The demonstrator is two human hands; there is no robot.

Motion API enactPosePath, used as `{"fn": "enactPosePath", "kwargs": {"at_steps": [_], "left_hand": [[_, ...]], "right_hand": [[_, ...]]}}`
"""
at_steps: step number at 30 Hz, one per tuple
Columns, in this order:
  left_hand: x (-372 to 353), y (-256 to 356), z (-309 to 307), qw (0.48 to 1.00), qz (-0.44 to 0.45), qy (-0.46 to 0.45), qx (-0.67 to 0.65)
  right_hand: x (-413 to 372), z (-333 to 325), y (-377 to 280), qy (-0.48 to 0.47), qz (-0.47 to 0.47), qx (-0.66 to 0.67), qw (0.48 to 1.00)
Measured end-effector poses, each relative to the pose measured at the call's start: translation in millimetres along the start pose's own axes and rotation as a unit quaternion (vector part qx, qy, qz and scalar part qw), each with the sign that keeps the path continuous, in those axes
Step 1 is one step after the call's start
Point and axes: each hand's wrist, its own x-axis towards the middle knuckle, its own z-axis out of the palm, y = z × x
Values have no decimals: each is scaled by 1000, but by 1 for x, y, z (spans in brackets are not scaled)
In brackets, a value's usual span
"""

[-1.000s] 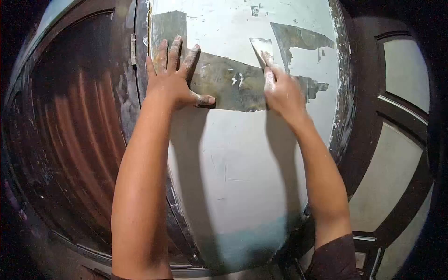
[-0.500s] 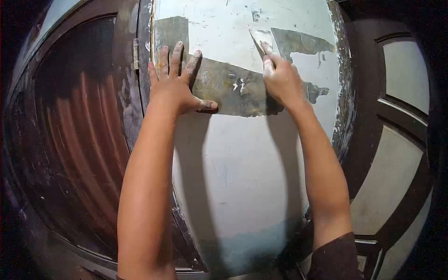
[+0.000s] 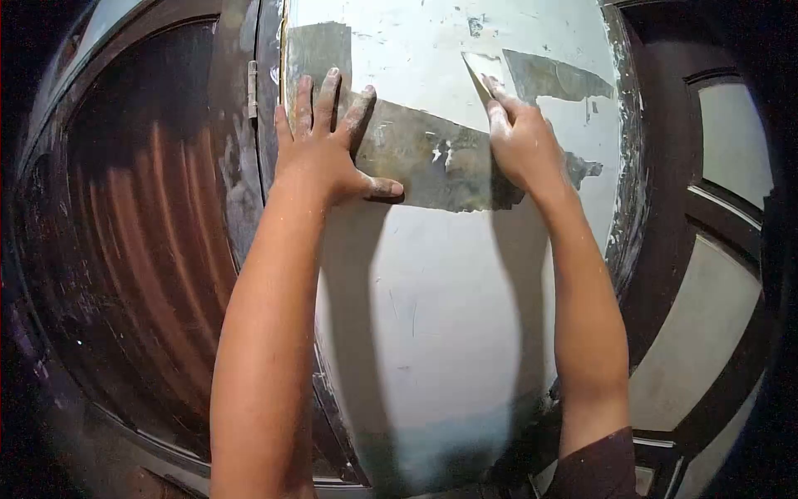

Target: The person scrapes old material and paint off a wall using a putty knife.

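Observation:
My left hand (image 3: pixel 324 154) lies spread on the wall panel, its whitened fingertips over a bare grey-brown patch (image 3: pixel 416 158) where the white coat is gone. In my right hand (image 3: pixel 524 141) is a scraper (image 3: pixel 482 71) with a flat, pale blade, its edge against the white surface (image 3: pixel 399 58) above the patch. White dust covers the thumb and index finger of that hand. A second bare patch (image 3: pixel 557 79) shows just right of the blade. Below both hands the panel is smooth and white, with a few scratches.
A dark wooden frame with a reddish curtain (image 3: pixel 158 224) behind it stands at the left, with a hinge (image 3: pixel 253 89) on its edge. Worn dark trim (image 3: pixel 629 150) borders the panel on the right. Beyond it is a dark door with pale panels (image 3: pixel 731 133).
The whole view has shifted slightly, so the wall and both hands appear further right. The hands and the scraper stay in nearly the same place on the panel.

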Motion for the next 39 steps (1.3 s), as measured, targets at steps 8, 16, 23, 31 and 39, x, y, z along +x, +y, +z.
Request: {"fn": "enactPosePath", "kwargs": {"at_steps": [8,16,23,31,39], "left_hand": [[2,-1,6,1000,-5,17,6],[2,-1,3,1000,-2,11,-2],[2,0,-2,1000,-3,-17,1],[2,-2,1,1000,3,2,-7],[3,-6,9,999,26,35,-17]], "right_hand": [[-37,18,4,-10,24,-67,997],[-39,24,3,30,-40,-43,998],[-13,20,-19,34,-28,-27,999],[-59,25,-21,-27,16,-34,999],[-3,22,-31,21,-32,18,999]]}}
